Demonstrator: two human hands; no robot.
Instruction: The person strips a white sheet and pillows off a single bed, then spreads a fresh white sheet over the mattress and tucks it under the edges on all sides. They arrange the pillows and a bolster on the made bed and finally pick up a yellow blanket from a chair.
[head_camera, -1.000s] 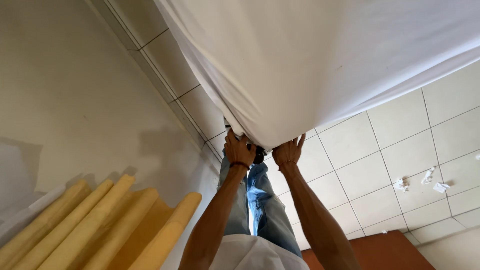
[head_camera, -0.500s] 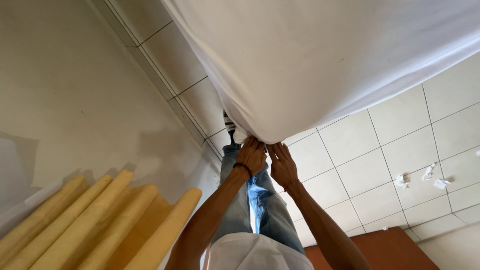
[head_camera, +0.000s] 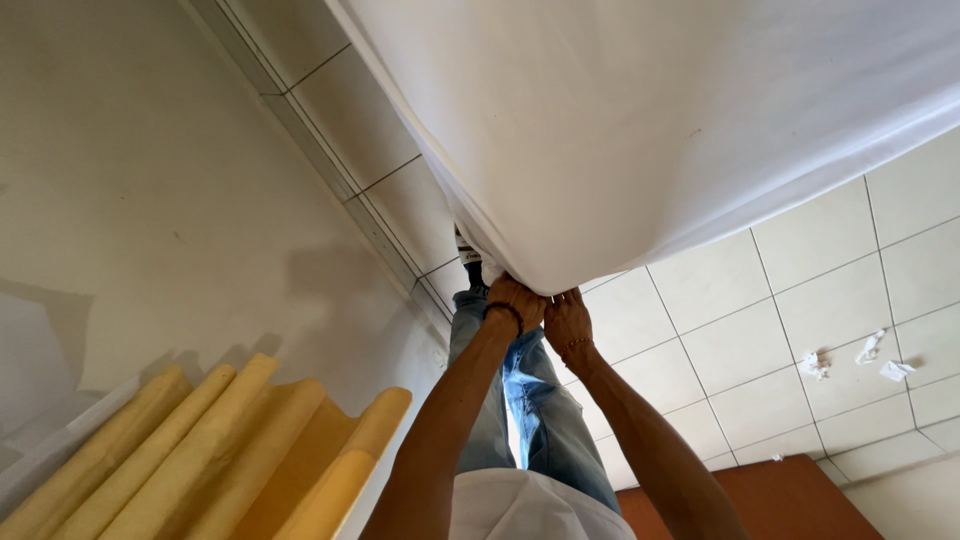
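Observation:
A large white sheet hangs stretched over a bulky corner and fills the top right of the head view. Both of my hands meet side by side at its lowest corner. My left hand, with a dark band on the wrist, has its fingers curled into the sheet's edge. My right hand, with a beaded bracelet, presses against it and grips the same corner of cloth. The fingertips of both are hidden under the fabric. Below them I see my blue jeans and one shoe.
Yellow folded fabric hangs at the lower left against a pale wall. The floor is pale tile, with crumpled white scraps at the right. A red-brown flat surface lies at the lower right.
My two hands have drawn together from slightly apart and now touch at the sheet's corner. The sheet's lowest point has shifted a little to the right.

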